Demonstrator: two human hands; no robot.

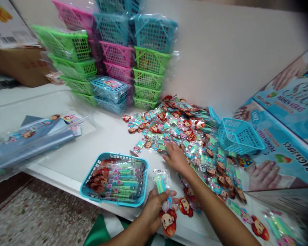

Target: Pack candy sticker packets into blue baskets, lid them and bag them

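Note:
My left hand (155, 205) is closed around a clear candy packet (160, 182), with pale green sticks at its top and a red-haired cartoon head at its lower end. Over the near edge of a spread pile of similar packets (188, 131) reaches my right hand (176, 157), fingers apart and touching the packets; nothing is visibly gripped in it. To the left of my hands, a blue plastic basket (83, 184) holds several of these packets laid in rows. A loose packet (259, 227) lies near the table's front right.
Wrapped green baskets (73, 46), pink baskets (116, 54) and blue baskets (155, 34) are stacked at the back. A blue basket (242, 135) leans by printed candy cartons (279, 136) on the right. A clear plastic tray (86, 116) stands left, over the table edge.

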